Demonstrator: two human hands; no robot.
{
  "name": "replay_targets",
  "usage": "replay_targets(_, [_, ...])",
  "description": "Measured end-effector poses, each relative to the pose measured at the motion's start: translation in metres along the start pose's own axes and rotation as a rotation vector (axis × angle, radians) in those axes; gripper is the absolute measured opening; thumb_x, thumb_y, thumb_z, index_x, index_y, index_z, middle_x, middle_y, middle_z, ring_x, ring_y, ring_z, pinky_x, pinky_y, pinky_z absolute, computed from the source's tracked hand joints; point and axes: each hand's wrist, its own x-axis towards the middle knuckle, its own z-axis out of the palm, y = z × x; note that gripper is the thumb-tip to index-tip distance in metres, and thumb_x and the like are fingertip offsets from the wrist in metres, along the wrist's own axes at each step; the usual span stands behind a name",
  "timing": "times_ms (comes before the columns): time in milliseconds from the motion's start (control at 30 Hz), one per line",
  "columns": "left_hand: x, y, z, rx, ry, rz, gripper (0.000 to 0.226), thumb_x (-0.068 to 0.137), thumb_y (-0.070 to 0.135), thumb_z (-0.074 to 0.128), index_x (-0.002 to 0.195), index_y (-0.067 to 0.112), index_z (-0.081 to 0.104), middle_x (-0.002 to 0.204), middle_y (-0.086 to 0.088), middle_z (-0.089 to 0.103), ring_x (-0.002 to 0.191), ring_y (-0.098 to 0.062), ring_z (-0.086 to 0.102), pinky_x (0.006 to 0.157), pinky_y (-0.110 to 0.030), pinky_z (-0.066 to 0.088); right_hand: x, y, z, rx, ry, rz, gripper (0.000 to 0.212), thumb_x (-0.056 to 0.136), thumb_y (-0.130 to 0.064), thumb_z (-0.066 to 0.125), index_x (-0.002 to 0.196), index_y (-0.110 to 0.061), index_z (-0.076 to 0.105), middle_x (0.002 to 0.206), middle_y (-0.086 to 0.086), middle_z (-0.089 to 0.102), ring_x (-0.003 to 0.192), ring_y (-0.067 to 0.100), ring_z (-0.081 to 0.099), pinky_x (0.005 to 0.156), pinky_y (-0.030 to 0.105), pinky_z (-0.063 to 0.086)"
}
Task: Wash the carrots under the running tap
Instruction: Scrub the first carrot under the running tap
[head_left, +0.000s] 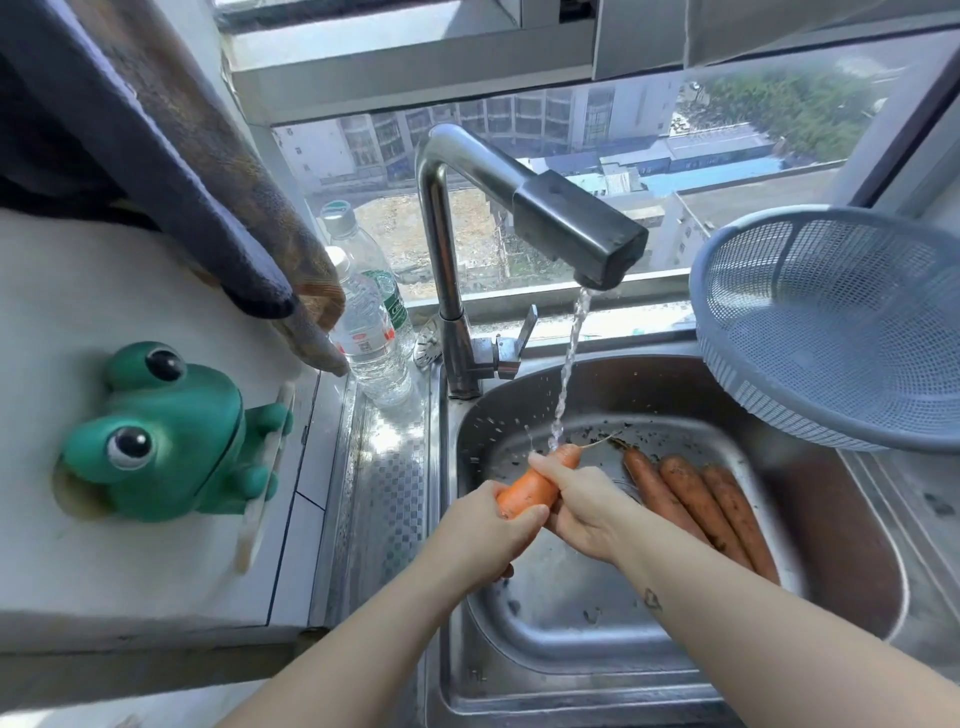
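A clean orange carrot is held over the steel sink, its thin tip under the stream of water that falls from the tap. My left hand grips the thick end from below. My right hand wraps the carrot's middle, thumb along its top. Three dirty carrots lie side by side on the sink floor, to the right of my hands, with soil on their skins.
A blue-grey plastic colander rests on the sink's right rim. Two plastic water bottles stand left of the tap base. A green frog holder is fixed to the left wall. A cloth hangs above it.
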Motion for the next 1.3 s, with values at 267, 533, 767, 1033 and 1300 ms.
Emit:
replay_targets(267, [-0.011,0.009,0.004,0.028,-0.005,0.010,0.035,0.085,0.045,0.059,0.109,0.020,0.055,0.080,0.002,0.063,0.056,-0.013,0.061,0.058,-0.028,0.055,0.006,-0.004,-0.003,-0.055,0.133,-0.100,0.031,0.101,-0.030,0.047,0.104,0.001,0.051,0.089,0.014,0.059,0.079,0.024,0.061,0.069,0.040,0.053])
replay_targets(533, [-0.017,0.015,-0.001,-0.250,-0.093,-0.117,0.033,0.092,0.039,0.051,0.106,0.010,0.059,0.082,-0.006,0.063,0.047,-0.011,0.055,0.055,-0.025,0.049,0.009,0.000,0.008,0.239,0.120,-0.067,0.016,0.095,-0.009,0.057,0.080,-0.005,0.052,0.071,0.011,0.060,0.066,0.020,0.060,0.054,0.031,0.052])
replay_targets(767, [-0.015,0.009,-0.011,-0.957,-0.386,-0.551,0.053,0.089,0.055,0.052,0.098,0.003,0.058,0.069,-0.008,0.062,0.039,-0.009,0.051,0.035,-0.017,0.044,-0.001,0.008,0.002,0.149,-0.136,-0.159,0.029,0.089,0.001,0.061,0.109,-0.010,0.043,0.092,0.013,0.056,0.073,0.022,0.064,0.068,0.036,0.056])
replay_targets(1033, [-0.018,0.013,-0.009,-0.964,-0.464,-0.534,0.053,0.093,0.054,0.046,0.097,0.002,0.060,0.078,-0.010,0.065,0.051,-0.013,0.061,0.046,-0.019,0.052,0.012,-0.004,0.006,-0.040,0.223,-0.273,0.027,0.104,-0.030,0.038,0.115,-0.005,0.045,0.074,0.010,0.058,0.050,0.020,0.062,0.056,0.035,0.054])
replay_targets(1300, [-0.016,0.016,0.002,-0.502,-0.204,-0.221,0.026,0.091,0.035,0.058,0.107,0.014,0.061,0.085,-0.005,0.064,0.067,-0.015,0.065,0.060,-0.025,0.053,0.003,-0.003,0.008,-0.164,0.083,-0.201,0.034,0.101,-0.022,0.047,0.131,-0.008,0.041,0.094,0.010,0.061,0.067,0.021,0.062,0.059,0.034,0.055])
